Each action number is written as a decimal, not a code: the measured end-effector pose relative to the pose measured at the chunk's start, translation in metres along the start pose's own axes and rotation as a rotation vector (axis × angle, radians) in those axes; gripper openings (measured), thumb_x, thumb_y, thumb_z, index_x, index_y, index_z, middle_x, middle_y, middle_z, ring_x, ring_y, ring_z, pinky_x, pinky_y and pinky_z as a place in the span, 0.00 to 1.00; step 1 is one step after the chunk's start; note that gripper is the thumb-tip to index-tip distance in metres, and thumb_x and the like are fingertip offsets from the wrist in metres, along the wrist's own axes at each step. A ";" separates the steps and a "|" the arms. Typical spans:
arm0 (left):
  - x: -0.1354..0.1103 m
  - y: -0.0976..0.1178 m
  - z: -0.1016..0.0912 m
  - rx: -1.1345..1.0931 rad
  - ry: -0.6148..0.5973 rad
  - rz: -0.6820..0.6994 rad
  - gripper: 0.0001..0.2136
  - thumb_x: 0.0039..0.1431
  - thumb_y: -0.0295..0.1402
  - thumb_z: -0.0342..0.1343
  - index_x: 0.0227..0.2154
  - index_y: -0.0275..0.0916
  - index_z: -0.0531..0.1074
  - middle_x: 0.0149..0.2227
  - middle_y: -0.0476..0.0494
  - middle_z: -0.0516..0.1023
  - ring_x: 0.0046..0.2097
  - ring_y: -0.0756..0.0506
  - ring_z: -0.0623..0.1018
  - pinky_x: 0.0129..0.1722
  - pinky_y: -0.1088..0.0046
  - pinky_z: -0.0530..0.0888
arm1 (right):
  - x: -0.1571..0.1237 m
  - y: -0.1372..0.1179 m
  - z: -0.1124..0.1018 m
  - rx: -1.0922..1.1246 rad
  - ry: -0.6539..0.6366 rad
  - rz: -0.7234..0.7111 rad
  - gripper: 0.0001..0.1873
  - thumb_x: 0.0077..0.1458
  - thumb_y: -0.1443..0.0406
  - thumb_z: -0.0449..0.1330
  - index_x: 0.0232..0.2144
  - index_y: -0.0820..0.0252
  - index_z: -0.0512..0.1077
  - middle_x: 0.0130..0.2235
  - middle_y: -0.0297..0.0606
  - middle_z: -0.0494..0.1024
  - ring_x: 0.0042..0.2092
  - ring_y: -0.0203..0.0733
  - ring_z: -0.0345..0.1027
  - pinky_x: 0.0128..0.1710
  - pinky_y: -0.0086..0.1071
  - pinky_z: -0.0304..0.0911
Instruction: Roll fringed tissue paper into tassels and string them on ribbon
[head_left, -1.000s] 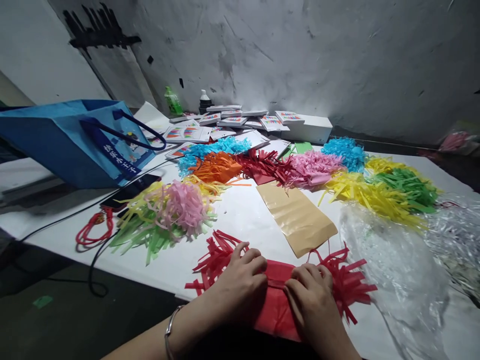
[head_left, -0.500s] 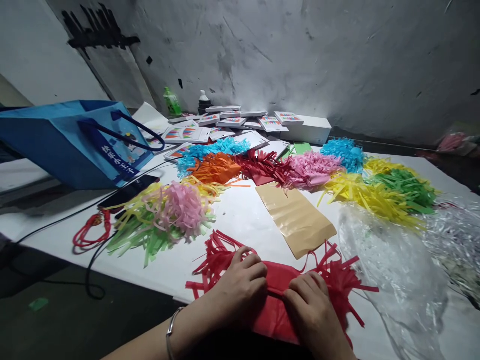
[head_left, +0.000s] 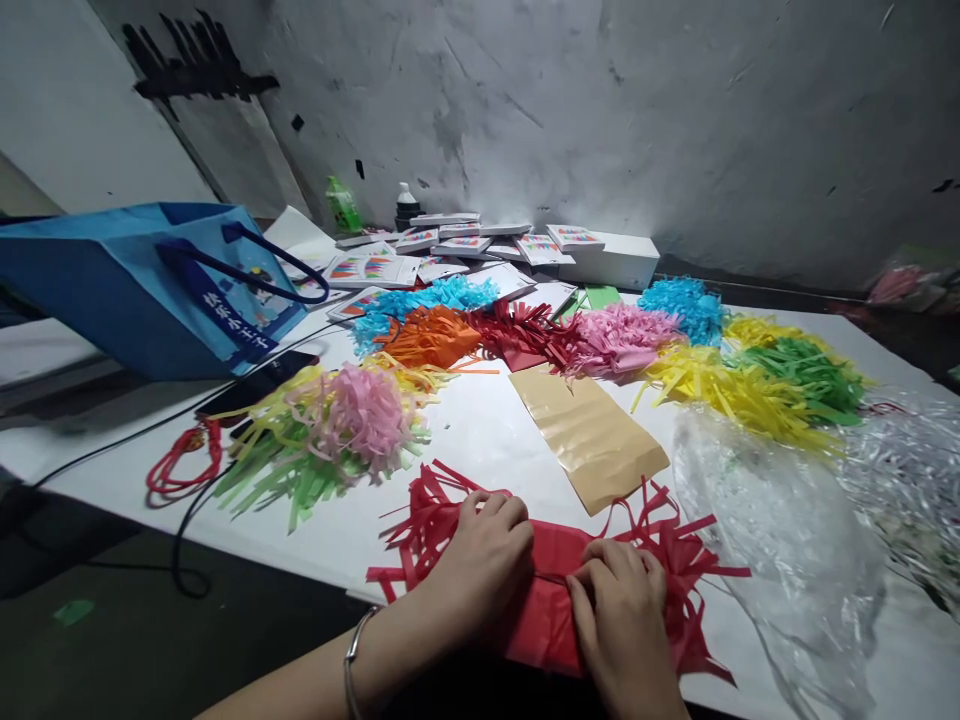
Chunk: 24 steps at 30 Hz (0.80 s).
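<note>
A red tissue-paper tassel sheet (head_left: 551,620) lies at the table's front edge, its cut fringes fanned out to the left and right of a smooth middle. My left hand (head_left: 491,545), a silver bangle on its wrist, is closed on the paper left of the middle with curled fingers. My right hand (head_left: 619,605) is closed on it to the right, thumb and fingertips at a dark crosswise fold between the hands. Both palms are turned down, and the fingertips of my left hand are partly hidden. Beyond the paper lies a brown paper envelope (head_left: 589,435).
Fringed paper bundles in orange (head_left: 431,338), pink (head_left: 626,335) and yellow (head_left: 727,395) arc across the table. Clear plastic wrap (head_left: 772,550) lies at right. A blue gift bag (head_left: 127,290), black cable and red cord (head_left: 184,465) are at left. Flat boxes (head_left: 375,268) stand against the wall.
My right hand has shifted slightly, its fingers drawn up more at the fold. The red paper's lower edge sits a little higher. My left hand has hardly moved.
</note>
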<state>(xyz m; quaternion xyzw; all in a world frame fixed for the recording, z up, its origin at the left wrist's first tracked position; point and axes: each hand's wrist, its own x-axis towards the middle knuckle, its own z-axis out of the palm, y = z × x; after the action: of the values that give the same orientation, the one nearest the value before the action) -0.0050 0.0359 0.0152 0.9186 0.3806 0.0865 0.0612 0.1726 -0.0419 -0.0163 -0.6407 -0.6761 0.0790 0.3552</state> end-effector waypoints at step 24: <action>-0.007 -0.003 0.044 -0.057 0.173 0.251 0.24 0.50 0.26 0.59 0.53 0.42 0.71 0.56 0.37 0.75 0.53 0.35 0.75 0.51 0.63 0.75 | 0.028 0.004 -0.023 -0.151 0.544 -0.214 0.10 0.63 0.73 0.51 0.36 0.58 0.70 0.33 0.33 0.76 0.37 0.41 0.69 0.58 0.48 0.47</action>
<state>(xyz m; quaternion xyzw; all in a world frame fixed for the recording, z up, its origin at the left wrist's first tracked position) -0.0030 0.0314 -0.0290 0.9461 0.2638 0.1832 0.0428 0.1915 -0.0236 0.0092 -0.5880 -0.6238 -0.1837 0.4810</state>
